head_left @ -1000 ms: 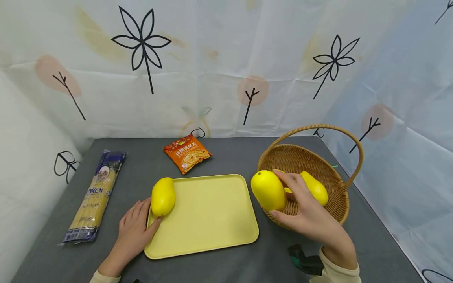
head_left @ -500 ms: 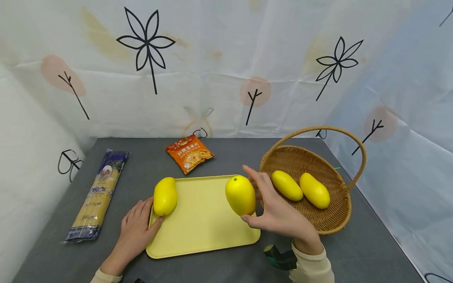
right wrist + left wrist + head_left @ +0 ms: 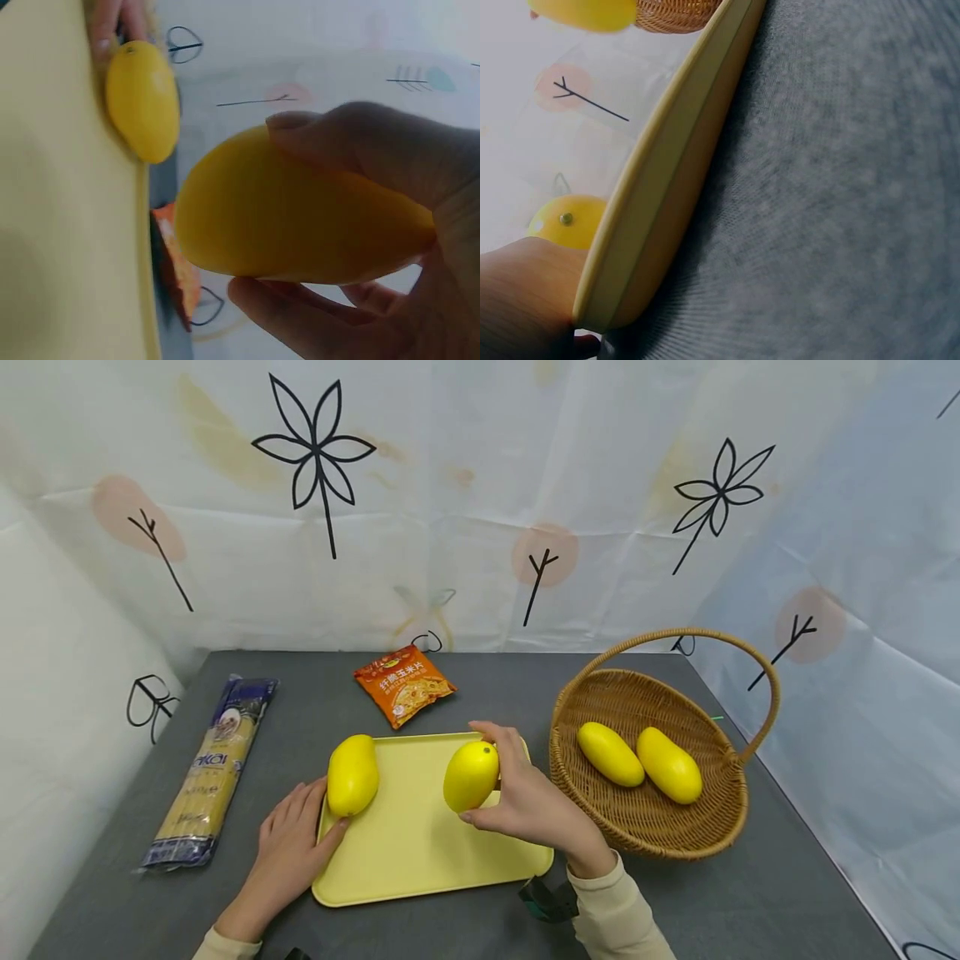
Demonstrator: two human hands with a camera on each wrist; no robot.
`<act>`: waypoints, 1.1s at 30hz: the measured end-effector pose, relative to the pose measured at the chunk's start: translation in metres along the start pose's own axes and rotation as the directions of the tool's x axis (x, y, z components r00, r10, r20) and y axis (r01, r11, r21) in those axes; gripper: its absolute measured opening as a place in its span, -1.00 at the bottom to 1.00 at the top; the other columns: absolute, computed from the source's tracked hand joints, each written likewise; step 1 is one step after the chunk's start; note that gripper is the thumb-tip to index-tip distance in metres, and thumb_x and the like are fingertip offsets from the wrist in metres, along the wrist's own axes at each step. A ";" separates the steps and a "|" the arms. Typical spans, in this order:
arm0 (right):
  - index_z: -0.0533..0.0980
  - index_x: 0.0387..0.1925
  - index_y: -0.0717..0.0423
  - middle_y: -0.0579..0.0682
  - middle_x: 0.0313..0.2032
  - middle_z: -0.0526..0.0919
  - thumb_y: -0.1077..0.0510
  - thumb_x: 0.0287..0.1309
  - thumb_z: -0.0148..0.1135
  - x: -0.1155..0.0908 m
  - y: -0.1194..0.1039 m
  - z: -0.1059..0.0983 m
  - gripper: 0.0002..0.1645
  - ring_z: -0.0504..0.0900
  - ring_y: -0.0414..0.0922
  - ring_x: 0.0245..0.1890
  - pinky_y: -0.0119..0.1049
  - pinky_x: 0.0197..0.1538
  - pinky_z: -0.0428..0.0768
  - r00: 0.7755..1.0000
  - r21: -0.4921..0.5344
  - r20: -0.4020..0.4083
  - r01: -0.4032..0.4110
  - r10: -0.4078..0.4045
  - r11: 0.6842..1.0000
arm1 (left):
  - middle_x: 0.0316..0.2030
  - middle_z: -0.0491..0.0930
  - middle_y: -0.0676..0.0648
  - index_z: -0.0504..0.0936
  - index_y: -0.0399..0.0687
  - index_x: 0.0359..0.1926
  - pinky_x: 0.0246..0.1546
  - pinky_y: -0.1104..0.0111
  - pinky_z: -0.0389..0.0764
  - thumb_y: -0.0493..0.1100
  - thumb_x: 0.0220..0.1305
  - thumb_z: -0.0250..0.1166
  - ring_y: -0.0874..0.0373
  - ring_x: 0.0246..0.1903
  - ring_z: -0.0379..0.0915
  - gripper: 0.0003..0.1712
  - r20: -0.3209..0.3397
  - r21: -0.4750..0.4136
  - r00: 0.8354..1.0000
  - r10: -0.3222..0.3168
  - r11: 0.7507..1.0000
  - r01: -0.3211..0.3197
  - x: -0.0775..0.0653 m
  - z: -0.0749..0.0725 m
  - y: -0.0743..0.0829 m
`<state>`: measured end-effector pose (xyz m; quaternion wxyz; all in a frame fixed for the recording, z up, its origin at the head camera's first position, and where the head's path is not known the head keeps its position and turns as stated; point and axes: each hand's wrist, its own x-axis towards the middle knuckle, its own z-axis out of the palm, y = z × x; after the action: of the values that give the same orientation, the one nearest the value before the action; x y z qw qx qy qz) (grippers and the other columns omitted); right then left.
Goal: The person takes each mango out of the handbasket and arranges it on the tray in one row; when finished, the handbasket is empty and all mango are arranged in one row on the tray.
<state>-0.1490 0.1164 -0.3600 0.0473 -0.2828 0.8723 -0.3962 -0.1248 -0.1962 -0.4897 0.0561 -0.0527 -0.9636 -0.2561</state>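
Running along the near side: gray table (image 3: 427,935), a strip of it in front of the yellow tray's (image 3: 427,872) near edge. Tray sits mid-table, slightly skewed, its near-right corner close to the dark device (image 3: 550,900) at the right wrist. Left hand (image 3: 296,839) rests at the tray's left edge, fingers fairly straight, thumb spread inward over the rim; can't tell if the thumb touches the left mango. Right hand (image 3: 521,802) pinches the held mango (image 3: 470,775) between thumb and fingers, above the right half of the tray. Left mango (image 3: 353,775) lies at the far-left corner, lapping the tray edge. Tray floor shows between the two, widest toward near right. Right of the tray, past a narrow table strip: wicker basket (image 3: 660,843), left basket mango (image 3: 610,754) and right basket mango (image 3: 670,765) side by side inside, handle arched above. Left, past a wider strip: noodle pack (image 3: 206,777), running near to far. Snack bag (image 3: 405,685) lies just beyond the tray's far edge, by the table's far edge. Patterned cloth (image 3: 450,527) hangs behind.
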 end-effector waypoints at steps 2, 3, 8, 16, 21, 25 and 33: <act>0.00 0.22 -0.18 -0.05 0.02 0.15 -0.06 -0.28 0.43 0.006 0.003 0.005 0.06 0.41 -0.19 -0.21 -0.39 -0.22 0.52 1.000 -0.069 -0.029 0.004 -0.006 0.998 | 0.21 0.14 -0.23 0.04 -0.09 0.32 0.06 -0.17 -0.10 0.26 0.18 0.01 -0.22 0.22 -0.10 -0.17 0.002 -0.001 1.000 0.000 1.000 0.000 0.000 -0.001 0.000; 0.04 0.20 -0.16 -0.06 -0.01 0.18 -0.08 -0.30 0.44 0.009 0.004 0.007 0.03 0.40 -0.19 -0.23 -0.39 -0.24 0.51 0.999 -0.086 -0.045 -0.001 -0.003 0.996 | 0.21 0.13 -0.23 0.04 -0.09 0.33 0.06 -0.17 -0.11 0.26 0.18 0.01 -0.22 0.23 -0.10 -0.17 0.006 -0.003 1.000 -0.002 1.000 0.002 0.000 -0.001 0.000; 0.07 0.13 -0.06 -0.10 -0.13 0.35 -0.12 -0.37 0.47 0.030 0.012 0.022 0.04 0.45 -0.20 -0.28 -0.39 -0.28 0.49 0.996 -0.050 -0.069 -0.056 0.052 0.997 | 0.22 0.13 -0.22 0.04 -0.09 0.32 0.07 -0.16 -0.11 0.27 0.18 0.00 -0.21 0.23 -0.11 -0.16 0.014 -0.005 1.000 -0.013 1.000 0.013 0.000 -0.004 0.000; 0.03 0.23 -0.31 -0.11 0.03 0.24 -0.12 -0.24 0.38 0.060 0.020 0.047 -0.01 0.43 -0.21 -0.21 -0.39 -0.20 0.50 0.998 -0.093 -0.012 0.056 -0.058 0.994 | 0.22 0.13 -0.22 0.04 -0.08 0.33 0.06 -0.17 -0.11 0.27 0.18 0.00 -0.22 0.23 -0.11 -0.17 0.010 -0.003 1.000 -0.010 1.000 0.010 0.000 -0.001 0.000; 0.08 0.17 -0.16 -0.12 0.02 0.23 0.01 -0.14 0.36 0.072 0.026 0.061 -0.14 0.40 -0.22 -0.20 -0.44 -0.17 0.49 0.996 -0.144 -0.006 0.086 -0.088 0.986 | 0.22 0.14 -0.22 0.05 -0.08 0.32 0.07 -0.17 -0.10 0.27 0.18 0.00 -0.21 0.23 -0.10 -0.17 -0.002 -0.001 1.000 0.010 1.000 -0.010 0.001 0.003 0.000; 0.09 0.11 -0.02 -0.07 -0.02 0.25 0.09 -0.13 0.36 0.076 0.028 0.070 -0.19 0.39 -0.21 -0.20 -0.44 -0.14 0.48 0.992 -0.224 -0.019 0.119 -0.126 0.967 | 0.22 0.13 -0.20 0.07 -0.07 0.32 0.09 -0.15 -0.11 0.28 0.18 -0.01 -0.20 0.24 -0.10 -0.18 0.001 -0.009 1.000 0.008 1.000 -0.008 0.000 0.002 0.001; 0.06 0.15 0.05 -0.04 -0.03 0.24 -0.04 0.07 0.17 0.070 0.022 0.077 -0.29 0.32 -0.24 -0.19 -0.46 -0.12 0.44 0.988 -0.375 0.015 0.147 -0.152 0.915 | 0.22 0.14 -0.21 0.07 -0.08 0.31 0.09 -0.14 -0.10 0.28 0.18 -0.01 -0.20 0.25 -0.11 -0.18 -0.003 0.003 1.000 -0.002 1.000 0.002 -0.001 0.000 0.000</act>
<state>-0.1936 0.0396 -0.4180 -0.0443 -0.3496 0.9080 -0.2266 -0.1243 -0.1960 -0.4897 0.0574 -0.0513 -0.9640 -0.2546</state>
